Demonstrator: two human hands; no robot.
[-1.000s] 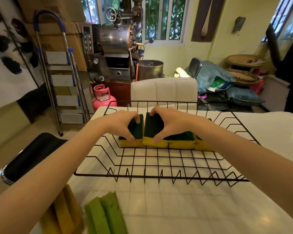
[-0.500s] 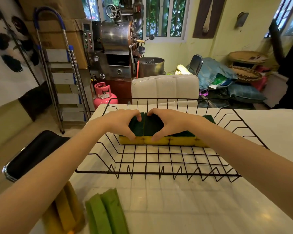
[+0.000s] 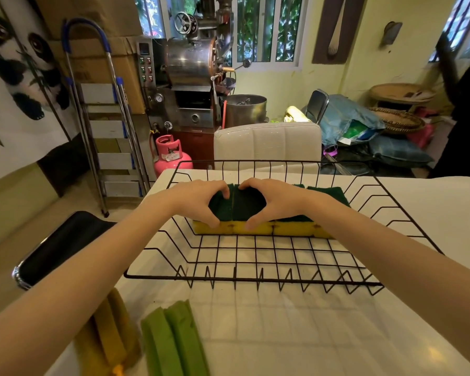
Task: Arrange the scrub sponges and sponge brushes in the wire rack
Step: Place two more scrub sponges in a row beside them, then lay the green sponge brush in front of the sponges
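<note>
Four scrub sponges [image 3: 258, 229] rowed in wire rack [image 3: 255, 279]; left hand [image 3: 201, 200], right hand [image 3: 272, 202] each pinching one; two green sponge brushes [image 3: 174, 343] on tabletop [image 3: 310, 335].

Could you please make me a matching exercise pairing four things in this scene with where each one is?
Things:
1. scrub sponges
2. green sponge brushes
3. yellow sponge brushes
4. left hand

Places:
A. on the table, nearest its left edge
B. in a row inside the wire rack
C. gripping the leftmost scrub sponge
D. on the table in front of the rack

Pairs: 1-B, 2-D, 3-A, 4-C
</note>
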